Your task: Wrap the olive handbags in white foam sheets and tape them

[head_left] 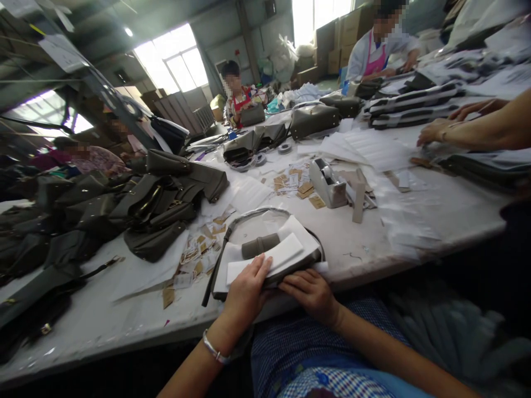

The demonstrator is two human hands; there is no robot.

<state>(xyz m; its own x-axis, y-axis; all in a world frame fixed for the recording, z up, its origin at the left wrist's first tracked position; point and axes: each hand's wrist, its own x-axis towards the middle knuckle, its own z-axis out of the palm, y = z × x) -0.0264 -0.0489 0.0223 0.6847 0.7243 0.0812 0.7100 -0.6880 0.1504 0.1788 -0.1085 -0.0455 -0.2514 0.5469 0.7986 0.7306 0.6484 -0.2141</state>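
Worktable (357, 243), bag (311, 257) under white padding (286, 254)

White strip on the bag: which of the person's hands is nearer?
Left. The left hand rests on the white strip; the right hand is at the near edge of the bag.

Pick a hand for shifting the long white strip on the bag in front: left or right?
Left hand, I'd say: its fingers lie on the white strip. The right hand is at the near edge of the bag, off the strip.
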